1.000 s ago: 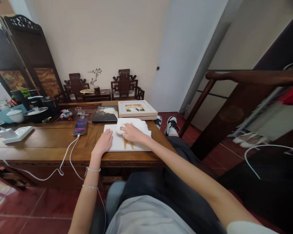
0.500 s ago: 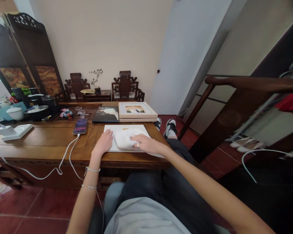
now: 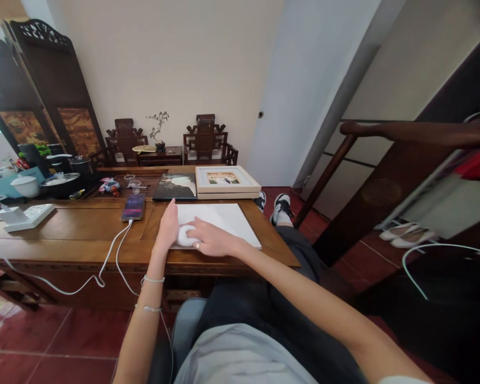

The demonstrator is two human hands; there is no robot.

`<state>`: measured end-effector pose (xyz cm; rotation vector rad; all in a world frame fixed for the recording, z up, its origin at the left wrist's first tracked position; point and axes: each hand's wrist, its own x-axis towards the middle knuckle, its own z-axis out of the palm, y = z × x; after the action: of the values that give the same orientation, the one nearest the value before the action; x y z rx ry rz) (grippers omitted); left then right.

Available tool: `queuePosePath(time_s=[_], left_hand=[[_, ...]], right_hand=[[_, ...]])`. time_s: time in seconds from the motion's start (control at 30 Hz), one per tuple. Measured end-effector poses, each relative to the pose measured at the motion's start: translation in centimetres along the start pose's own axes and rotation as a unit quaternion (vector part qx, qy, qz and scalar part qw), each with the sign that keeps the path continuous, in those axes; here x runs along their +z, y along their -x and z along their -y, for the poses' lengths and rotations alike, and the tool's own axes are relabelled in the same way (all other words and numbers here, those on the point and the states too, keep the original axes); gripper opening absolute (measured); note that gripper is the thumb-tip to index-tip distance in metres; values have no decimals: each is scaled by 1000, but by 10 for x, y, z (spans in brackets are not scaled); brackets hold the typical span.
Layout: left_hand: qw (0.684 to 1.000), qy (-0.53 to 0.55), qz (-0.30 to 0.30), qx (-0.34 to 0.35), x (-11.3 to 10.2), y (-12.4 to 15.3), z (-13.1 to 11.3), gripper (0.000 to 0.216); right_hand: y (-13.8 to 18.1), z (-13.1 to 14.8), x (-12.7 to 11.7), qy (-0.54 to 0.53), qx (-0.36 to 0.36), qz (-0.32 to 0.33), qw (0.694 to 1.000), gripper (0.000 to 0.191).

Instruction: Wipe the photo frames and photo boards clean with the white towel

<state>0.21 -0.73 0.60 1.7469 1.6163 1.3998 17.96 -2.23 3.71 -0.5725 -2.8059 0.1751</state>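
A flat white rectangular panel (image 3: 232,221) lies near the front edge of the wooden table. On its left part sits a bunched white cloth or tissue (image 3: 186,236); which of the two I cannot tell. My right hand (image 3: 208,237) presses down on the bunch with its fingers curled round it. Along the panel's left edge stands my left hand (image 3: 169,226), fingers straight and holding nothing, its palm side close against the bunch. Whether that palm touches the bunch is hidden.
Behind the panel lie a dark photo board (image 3: 175,186) and a cream framed picture (image 3: 226,181). A phone (image 3: 133,207) with a white charging cable is to the left. Farther left are a power strip (image 3: 32,217), a white lidded cup (image 3: 25,186) and a black pot (image 3: 62,185).
My right hand has moved left across the panel with the white bunch, now more compact. My left hand has turned edge-on at the panel's left side. More of the panel shows on the right.
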Motion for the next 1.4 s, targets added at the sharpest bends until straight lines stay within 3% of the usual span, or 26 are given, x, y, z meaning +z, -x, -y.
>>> queuePosePath(time_s=[0.07,0.17,0.33,0.57,0.83,0.97,1.1,1.2,1.3,1.4], left_hand=[[1000,-13,9,1,1,1,0,58],[996,-73,46,16,7,3,3,55],[965,-230,112,51,16,5,15,42],[946,-292,106,92,16,4,25,34],[951,-266,115,108,13,3,20,39],[949,-270,128,100,12,3,19,40],[948,-275,136,81,13,4,20,40],[950,-271,133,76,13,5,21,38],[951,-270,131,79,13,5,22,36],[950,-273,126,82,13,5,22,36]], right_hand=[[20,9,-6,-33,-26,10,999,15],[45,6,-23,-89,-2,34,995,12],[53,-34,-41,-173,95,20,980,9],[2,-73,-32,-53,230,-33,971,21],[-89,-68,-29,-49,233,4,971,26],[-102,-71,-34,-45,252,22,966,41],[-73,-94,-48,-41,297,33,954,38],[-33,-113,-58,-36,327,13,944,16],[10,-124,-60,-31,347,-31,937,19],[51,-118,-52,-32,331,-71,940,19]])
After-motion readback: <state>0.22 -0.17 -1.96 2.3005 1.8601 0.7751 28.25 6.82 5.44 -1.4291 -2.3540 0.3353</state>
